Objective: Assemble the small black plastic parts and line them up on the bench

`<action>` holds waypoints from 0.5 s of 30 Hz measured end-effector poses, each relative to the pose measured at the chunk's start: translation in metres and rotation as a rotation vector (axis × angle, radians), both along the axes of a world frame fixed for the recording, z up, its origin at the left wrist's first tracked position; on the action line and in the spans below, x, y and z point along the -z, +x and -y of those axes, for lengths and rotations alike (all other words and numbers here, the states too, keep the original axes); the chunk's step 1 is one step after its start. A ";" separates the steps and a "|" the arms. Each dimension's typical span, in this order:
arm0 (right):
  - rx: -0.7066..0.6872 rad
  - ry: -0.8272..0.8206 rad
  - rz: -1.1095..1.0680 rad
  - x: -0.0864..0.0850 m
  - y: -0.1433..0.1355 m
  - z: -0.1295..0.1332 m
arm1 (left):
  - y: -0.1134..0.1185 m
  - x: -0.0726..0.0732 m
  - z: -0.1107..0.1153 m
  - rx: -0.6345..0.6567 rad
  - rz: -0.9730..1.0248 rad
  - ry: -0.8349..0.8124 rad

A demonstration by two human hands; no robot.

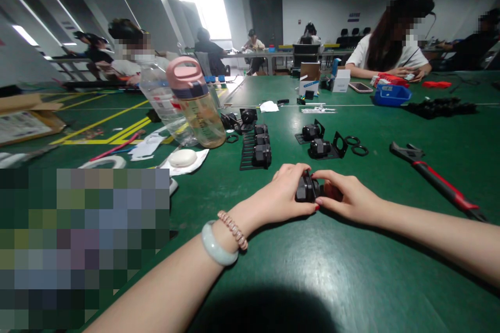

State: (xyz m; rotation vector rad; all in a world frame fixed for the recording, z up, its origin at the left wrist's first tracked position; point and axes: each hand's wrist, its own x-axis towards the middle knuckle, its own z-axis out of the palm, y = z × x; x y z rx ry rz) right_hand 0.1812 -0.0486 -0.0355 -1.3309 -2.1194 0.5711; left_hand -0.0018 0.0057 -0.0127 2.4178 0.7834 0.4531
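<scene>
Both my hands hold a black cable gland (307, 190) low over the green table, in front of me. My left hand (287, 187) wraps its fingers and thumb around the gland's left side. The fingers and thumb of my right hand (347, 195) pinch its right end, where a thin black plate or ring shows edge-on; its exact form is partly hidden by the fingers. Just beyond stand a black gland on a bracket (320, 149) and another gland (311, 131), with loose black rings (359, 150) beside them. More glands on slotted black brackets (245, 151) lie to the left.
Red-handled adjustable wrench (441, 179) lies at the right. A pink-lidded bottle (195, 104), a clear plastic bottle (156, 93) and a white oval case (183, 158) stand left. Farther off are a blue bin (392, 94), small boxes (341, 81) and a co-worker (390, 47) seated across the table.
</scene>
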 end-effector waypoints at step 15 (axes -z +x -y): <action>0.013 0.009 0.015 -0.003 0.001 -0.002 | 0.001 -0.002 0.000 -0.009 0.020 -0.031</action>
